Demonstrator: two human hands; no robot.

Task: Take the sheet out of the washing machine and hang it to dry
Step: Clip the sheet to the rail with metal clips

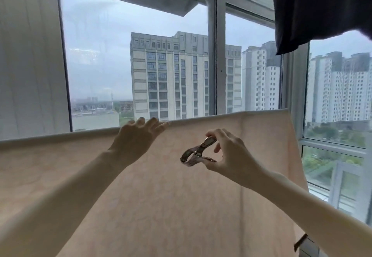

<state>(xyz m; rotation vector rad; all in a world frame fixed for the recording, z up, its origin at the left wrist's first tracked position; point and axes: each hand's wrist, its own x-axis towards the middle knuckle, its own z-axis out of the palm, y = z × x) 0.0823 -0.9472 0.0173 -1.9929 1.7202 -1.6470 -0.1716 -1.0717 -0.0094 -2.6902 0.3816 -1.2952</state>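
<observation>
A pale peach sheet [161,206] hangs draped over a horizontal line or rod and fills the lower half of the view; its top fold runs from the left edge up to the right. My left hand [134,137] rests on that top fold with the fingers spread. Just right of it, in front of the sheet and below the fold, my right hand [227,152] pinches the handles of a shiny metal clothes clip [198,152]. The clip's jaws point left and grip nothing.
A large window [141,55] with grey frames stands right behind the sheet, tall buildings beyond it. A dark garment [322,8] hangs at the upper right. A white wall [30,55] closes the left side.
</observation>
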